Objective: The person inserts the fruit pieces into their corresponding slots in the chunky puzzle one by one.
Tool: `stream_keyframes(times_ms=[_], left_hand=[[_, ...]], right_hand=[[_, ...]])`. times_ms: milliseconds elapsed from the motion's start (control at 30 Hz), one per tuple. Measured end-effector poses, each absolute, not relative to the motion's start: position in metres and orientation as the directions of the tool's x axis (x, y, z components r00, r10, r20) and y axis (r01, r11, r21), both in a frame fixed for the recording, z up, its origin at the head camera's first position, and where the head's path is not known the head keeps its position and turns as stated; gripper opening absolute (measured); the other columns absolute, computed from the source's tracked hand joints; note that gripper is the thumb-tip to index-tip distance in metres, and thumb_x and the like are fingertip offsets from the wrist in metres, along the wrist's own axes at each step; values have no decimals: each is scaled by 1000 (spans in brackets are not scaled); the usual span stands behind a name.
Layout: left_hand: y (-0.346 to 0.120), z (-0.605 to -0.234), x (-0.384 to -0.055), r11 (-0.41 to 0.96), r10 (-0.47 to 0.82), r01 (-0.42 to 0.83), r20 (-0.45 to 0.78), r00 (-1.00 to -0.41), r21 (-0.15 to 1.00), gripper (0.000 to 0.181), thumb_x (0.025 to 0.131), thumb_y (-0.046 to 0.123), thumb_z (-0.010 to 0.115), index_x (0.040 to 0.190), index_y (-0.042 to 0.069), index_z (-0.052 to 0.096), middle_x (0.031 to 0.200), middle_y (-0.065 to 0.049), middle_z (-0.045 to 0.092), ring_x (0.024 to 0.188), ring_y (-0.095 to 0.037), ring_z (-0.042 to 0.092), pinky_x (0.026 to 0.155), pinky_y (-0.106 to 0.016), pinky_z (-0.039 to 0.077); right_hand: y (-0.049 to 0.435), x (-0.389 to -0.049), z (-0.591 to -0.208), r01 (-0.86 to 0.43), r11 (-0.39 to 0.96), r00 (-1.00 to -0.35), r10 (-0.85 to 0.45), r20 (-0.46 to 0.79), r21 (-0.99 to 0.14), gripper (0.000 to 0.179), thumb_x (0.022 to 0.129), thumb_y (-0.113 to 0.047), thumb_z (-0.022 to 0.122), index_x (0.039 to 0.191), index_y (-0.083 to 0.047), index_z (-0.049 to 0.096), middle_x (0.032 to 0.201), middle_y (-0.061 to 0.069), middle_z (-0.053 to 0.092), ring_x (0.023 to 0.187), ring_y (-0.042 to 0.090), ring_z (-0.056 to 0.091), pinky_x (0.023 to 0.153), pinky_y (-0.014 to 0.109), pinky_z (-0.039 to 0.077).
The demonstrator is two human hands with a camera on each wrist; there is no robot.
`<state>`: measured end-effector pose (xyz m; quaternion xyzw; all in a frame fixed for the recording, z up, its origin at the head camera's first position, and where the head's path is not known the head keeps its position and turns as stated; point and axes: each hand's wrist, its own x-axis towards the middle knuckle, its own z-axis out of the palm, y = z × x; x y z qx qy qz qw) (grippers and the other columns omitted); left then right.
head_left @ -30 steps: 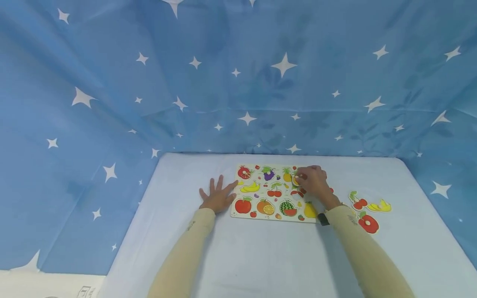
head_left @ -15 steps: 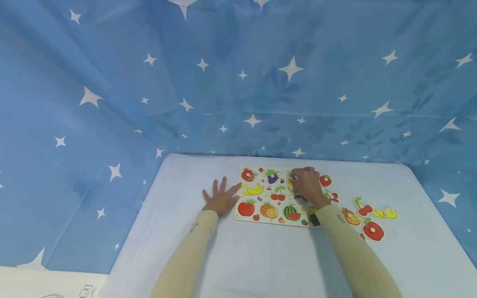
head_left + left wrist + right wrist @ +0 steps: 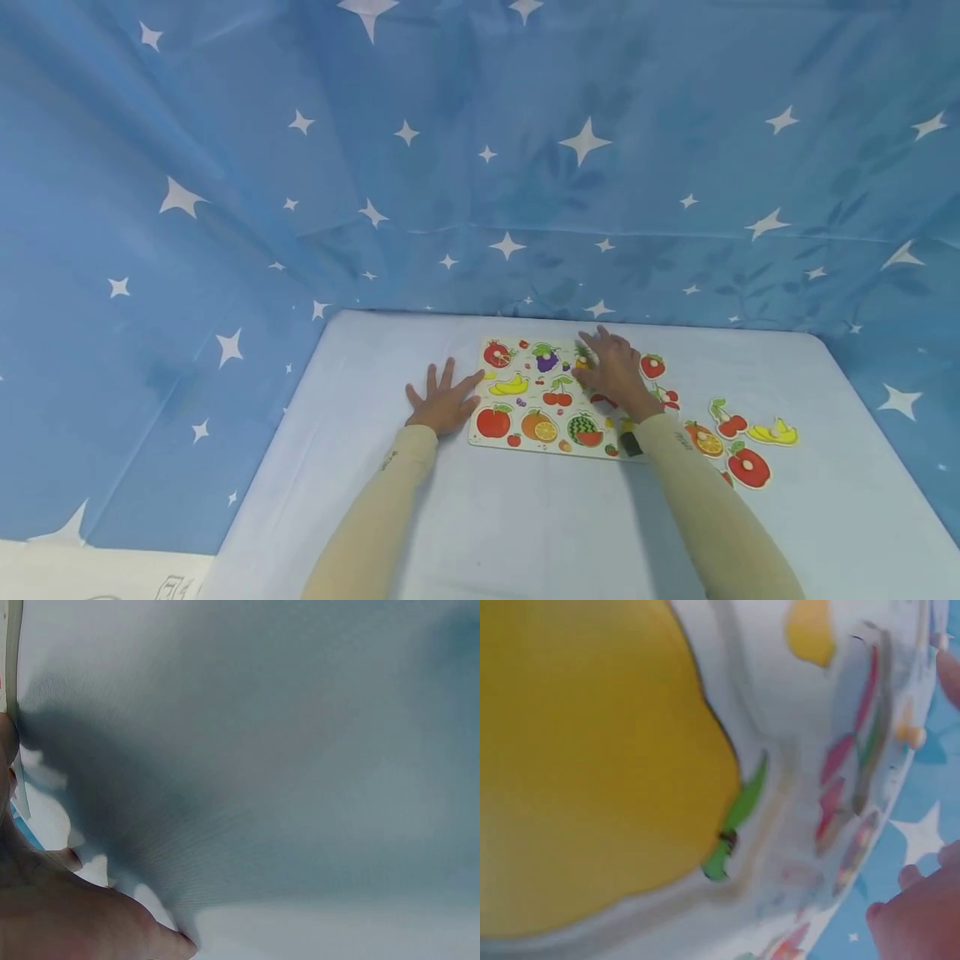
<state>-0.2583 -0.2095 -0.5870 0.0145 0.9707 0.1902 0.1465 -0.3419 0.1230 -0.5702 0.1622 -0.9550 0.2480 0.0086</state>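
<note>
A fruit puzzle board lies near the far side of the white table. My left hand rests flat with spread fingers at its left edge, index fingertip and thumb at the border; the left wrist view catches part of this hand. Over the board's upper right part is my right hand, fingers and thumb apart and nothing gripped. A pineapple piece shows just beneath its fingers, partly hidden. The right wrist view has a big yellow fruit picture close up, with fingers at the right.
Right of the board lie loose pieces: an orange, cherries, bananas and a red apple. A red piece beside them is partly behind the right sleeve. A blue star-patterned curtain stands behind the table.
My right hand, earlier pinching a yellow piece at the board's upper right, has let go and spread its fingers there. The left hand stays put. The head view has shifted slightly.
</note>
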Motion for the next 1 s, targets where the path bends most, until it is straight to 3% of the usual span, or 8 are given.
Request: stream_keyframes(times_ms=[67, 133, 333, 567, 800, 1000], left_hand=[[-208, -588, -259, 933, 83, -24, -279, -957, 358, 62, 109, 49, 54, 168, 42, 35, 180, -12, 3, 162, -48, -4, 116, -83, 1], [-206, -587, -258, 935, 82, -25, -284, -955, 354, 62, 109, 48, 54, 168, 41, 36, 180, -12, 3, 162, -48, -4, 116, -83, 1], [-206, -582, -255, 928, 91, -27, -297, -951, 371, 63, 109, 46, 56, 168, 39, 36, 180, -14, 4, 161, -49, -4, 116, -83, 0], [-209, -578, -253, 930, 90, -30, -307, -947, 367, 63, 109, 45, 55, 169, 38, 34, 180, -15, 2, 161, -49, -7, 116, -83, -3], [-210, -575, -248, 919, 89, -44, -315, -945, 391, 64, 109, 42, 57, 169, 34, 36, 179, -17, 3, 161, -50, -6, 116, -82, -4], [-204, -568, -247, 920, 102, -22, -294, -950, 391, 63, 109, 41, 56, 168, 32, 37, 179, -18, 5, 161, -51, -3, 116, -83, -2]], right_hand=[[128, -340, -567, -302, 825, -948, -313, 59, -477, 94, 94, -37, 84, 167, -6, 33, 173, 33, 10, 153, 60, 16, 115, 80, 15], [133, -338, -564, -298, 814, -947, -317, 49, -498, 105, 93, -42, 84, 171, -8, 22, 174, 32, -2, 156, 59, 7, 117, 79, 9], [152, -330, -554, -303, 777, -944, -323, 64, -552, 108, 90, -29, 88, 170, -4, 20, 173, 34, -1, 156, 60, 6, 115, 81, 8], [174, -325, -548, -260, 781, -955, -294, 34, -568, 114, 87, -23, 91, 172, -9, 17, 174, 32, -5, 157, 56, 7, 115, 81, 7], [196, -322, -552, -211, 803, -963, -270, -25, -557, 96, 92, -18, 85, 168, -4, 27, 172, 33, 16, 152, 58, 24, 111, 81, 21], [217, -320, -553, -82, 818, -986, -150, -74, -570, 64, 101, -14, 74, 157, 3, 48, 150, 32, 55, 139, 62, 34, 109, 80, 22]])
